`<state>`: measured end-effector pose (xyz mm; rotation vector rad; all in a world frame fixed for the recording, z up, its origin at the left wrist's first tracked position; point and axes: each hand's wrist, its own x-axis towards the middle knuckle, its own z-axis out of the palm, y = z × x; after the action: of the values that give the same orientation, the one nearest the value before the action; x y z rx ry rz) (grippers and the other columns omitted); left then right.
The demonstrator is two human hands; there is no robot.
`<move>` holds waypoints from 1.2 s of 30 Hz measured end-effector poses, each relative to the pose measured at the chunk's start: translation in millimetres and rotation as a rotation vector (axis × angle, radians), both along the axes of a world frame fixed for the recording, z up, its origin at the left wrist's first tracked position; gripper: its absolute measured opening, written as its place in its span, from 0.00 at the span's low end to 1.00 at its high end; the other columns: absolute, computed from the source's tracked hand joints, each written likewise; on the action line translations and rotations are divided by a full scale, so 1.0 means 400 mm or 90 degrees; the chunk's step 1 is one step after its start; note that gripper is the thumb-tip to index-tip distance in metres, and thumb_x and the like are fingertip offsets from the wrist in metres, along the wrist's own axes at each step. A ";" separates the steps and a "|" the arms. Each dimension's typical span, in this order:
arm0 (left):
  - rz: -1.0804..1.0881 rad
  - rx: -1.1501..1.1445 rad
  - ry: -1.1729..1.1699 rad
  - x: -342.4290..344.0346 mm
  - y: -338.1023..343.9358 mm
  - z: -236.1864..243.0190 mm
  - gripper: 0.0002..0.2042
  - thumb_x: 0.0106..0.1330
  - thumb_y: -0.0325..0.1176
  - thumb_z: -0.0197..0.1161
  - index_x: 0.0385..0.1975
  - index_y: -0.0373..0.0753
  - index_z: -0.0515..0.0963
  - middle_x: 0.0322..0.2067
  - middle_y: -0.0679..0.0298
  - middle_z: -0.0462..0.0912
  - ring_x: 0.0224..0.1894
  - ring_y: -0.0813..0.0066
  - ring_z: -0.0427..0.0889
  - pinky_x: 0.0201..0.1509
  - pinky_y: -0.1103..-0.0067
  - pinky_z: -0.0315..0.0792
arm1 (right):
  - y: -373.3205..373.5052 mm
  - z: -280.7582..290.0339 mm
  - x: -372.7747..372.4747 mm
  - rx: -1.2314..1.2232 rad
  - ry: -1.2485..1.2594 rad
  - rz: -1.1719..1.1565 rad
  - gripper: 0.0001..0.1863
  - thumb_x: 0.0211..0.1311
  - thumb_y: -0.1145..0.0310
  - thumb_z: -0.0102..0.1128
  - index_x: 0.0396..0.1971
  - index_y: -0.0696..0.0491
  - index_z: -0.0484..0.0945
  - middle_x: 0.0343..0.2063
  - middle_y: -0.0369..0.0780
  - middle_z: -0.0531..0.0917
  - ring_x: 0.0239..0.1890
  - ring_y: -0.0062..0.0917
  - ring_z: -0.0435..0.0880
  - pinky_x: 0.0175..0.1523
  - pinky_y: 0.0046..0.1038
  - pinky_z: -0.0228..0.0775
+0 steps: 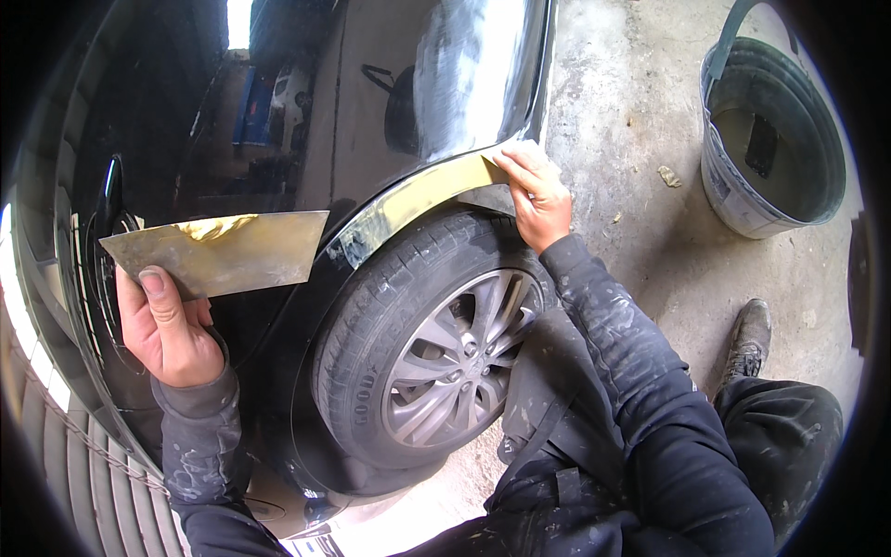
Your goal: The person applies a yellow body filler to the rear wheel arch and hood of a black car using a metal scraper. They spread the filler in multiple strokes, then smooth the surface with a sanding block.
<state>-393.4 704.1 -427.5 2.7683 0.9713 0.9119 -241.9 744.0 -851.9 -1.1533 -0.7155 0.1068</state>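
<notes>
My left hand (pixel 170 325) grips a flat metal filler plate (pixel 251 265) by its lower left edge, thumb in front. A lump of yellow putty (pixel 218 226) sits along the plate's top edge. At the right end of the black car's wheel arch (pixel 367 232), my right hand (pixel 538 197) is closed, its fingertips pinching a thin yellowish spreader (pixel 490 170) against the arch. Most of that piece is hidden by the fingers. A smooth band of yellow filler (pixel 422 193) runs along the arch, with grey and whitish patches at its left end.
Below the arch is a tyre (pixel 348 371) on a silver alloy wheel (pixel 455 357). A dark bucket (pixel 766 200) with some liquid and a dark block inside stands on the concrete floor (pixel 603 93). My shoe (pixel 747 339) rests right of the wheel. A slatted surface (pixel 83 464) lies at far left.
</notes>
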 end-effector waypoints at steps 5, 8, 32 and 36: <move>-0.001 0.000 0.002 0.004 0.002 0.002 0.17 0.85 0.42 0.52 0.59 0.33 0.74 0.30 0.67 0.81 0.21 0.89 0.66 0.24 0.88 0.58 | 0.001 0.002 -0.004 -0.003 0.011 0.003 0.23 0.60 0.82 0.62 0.54 0.47 0.89 0.54 0.40 0.88 0.60 0.38 0.84 0.68 0.34 0.72; 0.001 -0.004 -0.002 0.007 0.001 0.001 0.18 0.85 0.43 0.53 0.59 0.33 0.74 0.32 0.70 0.80 0.22 0.91 0.64 0.25 0.90 0.56 | 0.001 0.011 -0.007 -0.002 0.014 -0.002 0.23 0.60 0.82 0.61 0.54 0.48 0.88 0.54 0.41 0.88 0.59 0.38 0.84 0.67 0.35 0.72; 0.007 -0.006 0.010 0.016 -0.010 -0.001 0.15 0.85 0.41 0.52 0.52 0.34 0.75 0.29 0.71 0.77 0.21 0.90 0.63 0.24 0.88 0.54 | -0.019 -0.039 0.012 -0.013 0.101 0.025 0.19 0.65 0.82 0.62 0.53 0.50 0.88 0.50 0.43 0.87 0.54 0.38 0.86 0.62 0.33 0.76; 0.011 -0.003 0.005 0.014 -0.010 -0.003 0.15 0.85 0.41 0.52 0.53 0.34 0.75 0.29 0.70 0.78 0.21 0.90 0.63 0.24 0.88 0.55 | 0.006 -0.048 0.032 -0.022 0.070 0.014 0.18 0.67 0.81 0.62 0.53 0.49 0.89 0.51 0.42 0.88 0.56 0.36 0.86 0.64 0.32 0.75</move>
<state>-387.9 700.0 -428.6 2.7656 0.9985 0.9010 -229.1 746.6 -871.2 -1.1636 -0.6315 0.2009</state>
